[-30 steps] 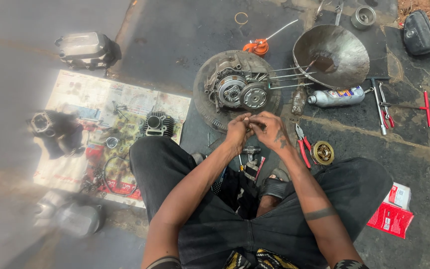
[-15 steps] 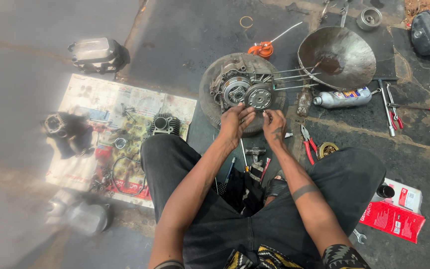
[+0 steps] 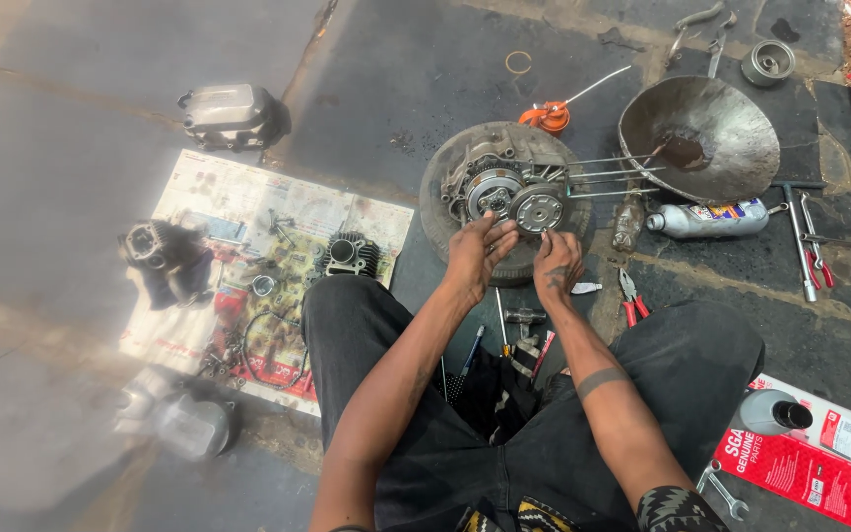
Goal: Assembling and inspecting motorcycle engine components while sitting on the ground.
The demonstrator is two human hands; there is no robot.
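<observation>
I sit on the floor with a small engine (image 3: 490, 177) lying on a tyre (image 3: 442, 225) in front of my knees. My left hand (image 3: 477, 254) reaches to the engine's near edge, fingers spread and touching it just below a round clutch gear (image 3: 492, 194). My right hand (image 3: 558, 264) is beside it, fingertips pinched together just under a second round disc (image 3: 541, 209). Whether the right fingers hold a small part is hidden. Long studs (image 3: 608, 177) stick out of the engine to the right.
A metal bowl (image 3: 731, 118) with dark oil, a plastic bottle (image 3: 706, 219), red pliers (image 3: 630, 296) and wrenches (image 3: 798, 236) lie right. A newspaper (image 3: 248, 207) at left holds a finned cylinder (image 3: 349, 254) and small parts. A red box (image 3: 800, 473) sits by my right knee.
Both hands moved forward from above my lap, where they were held together, to the engine's near edge. The view shifted slightly.
</observation>
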